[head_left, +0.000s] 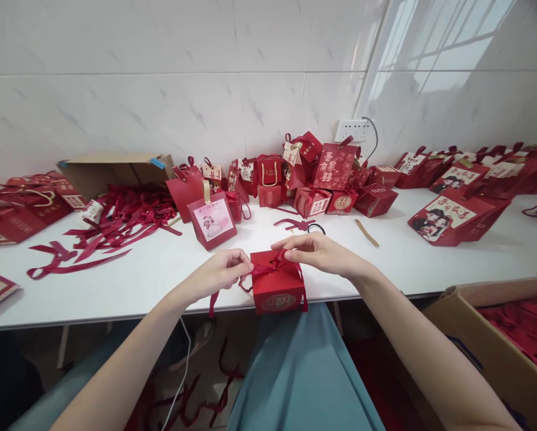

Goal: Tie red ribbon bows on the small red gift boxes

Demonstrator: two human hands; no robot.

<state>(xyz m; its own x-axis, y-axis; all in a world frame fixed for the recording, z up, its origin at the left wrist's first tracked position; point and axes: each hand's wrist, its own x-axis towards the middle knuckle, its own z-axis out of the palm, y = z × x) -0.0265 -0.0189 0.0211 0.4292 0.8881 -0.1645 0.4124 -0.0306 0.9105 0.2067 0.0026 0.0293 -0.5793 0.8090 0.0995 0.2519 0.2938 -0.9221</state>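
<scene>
A red gift box [278, 291] with a gold emblem on its front sits at the near edge of the white table. Across its top runs a dark red ribbon [263, 269], crossed or looped at the middle. My left hand [225, 272] pinches the ribbon at the box's left side, and a loose tail hangs below the fingers. Over the box's right top edge, my right hand [315, 251] has thumb and fingers closed on the ribbon near its loop. More ribbon hangs down the right side of the box. The exact shape of the knot is partly hidden by my fingers.
Loose red ribbons [129, 212] spill from a cardboard box [115, 170] at left. Finished-looking red boxes [335, 167] crowd the wall side, with more [463, 215] at right. A black ring [316, 228] and a tan strip [366, 232] lie nearby. Another carton [466, 293] stands lower right.
</scene>
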